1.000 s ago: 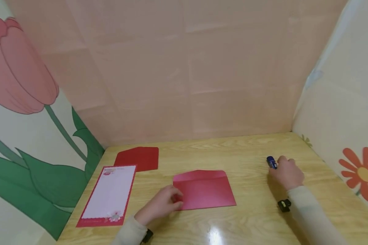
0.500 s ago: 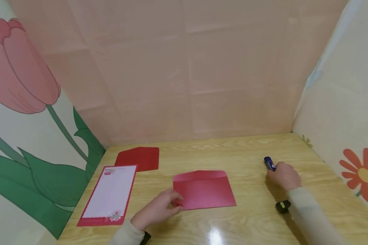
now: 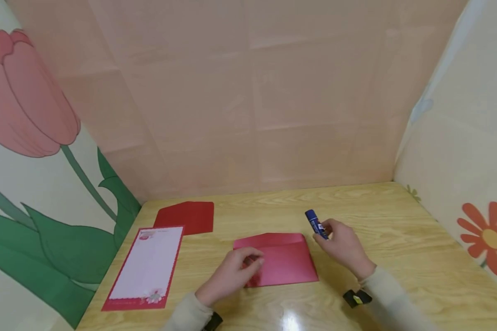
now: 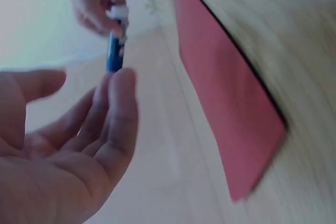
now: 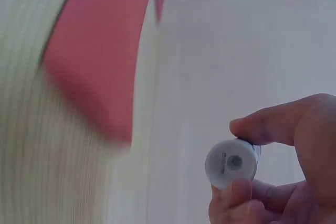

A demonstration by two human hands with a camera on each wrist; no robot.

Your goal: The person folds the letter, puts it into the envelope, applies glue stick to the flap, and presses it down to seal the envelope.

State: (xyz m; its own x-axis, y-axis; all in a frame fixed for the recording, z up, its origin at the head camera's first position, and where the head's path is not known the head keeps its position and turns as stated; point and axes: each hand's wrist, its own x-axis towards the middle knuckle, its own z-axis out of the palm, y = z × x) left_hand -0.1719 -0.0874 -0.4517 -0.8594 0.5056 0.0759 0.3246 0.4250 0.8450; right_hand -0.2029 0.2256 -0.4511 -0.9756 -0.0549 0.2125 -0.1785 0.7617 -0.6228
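Note:
My right hand [image 3: 345, 246] pinches a glue stick [image 3: 314, 223] between thumb and fingers, its blue cap pointing up and away. The right wrist view shows the white round end of the glue stick [image 5: 223, 163] between the fingertips. A shiny pinkish-red envelope [image 3: 286, 264] lies on the table with its flap spread toward the back. Over the envelope's left part hovers my left hand [image 3: 234, 271], fingers loosely curved. Nothing is between the thumb and fingers of the left hand [image 4: 79, 145] in the left wrist view, and the envelope [image 4: 220, 77] is beside it, apart.
To the left lies a white letter sheet [image 3: 147, 266] with a red border and flower print. It overlaps a second, darker red envelope [image 3: 190, 216] behind it. The wooden table [image 3: 430, 271] is bounded by a papered back wall [image 3: 252, 115] and side walls with painted flowers.
My right hand has lifted the glue stick and carried it left, toward the shiny envelope. The left hand has shifted slightly right over that envelope. Envelopes and sheet stay put.

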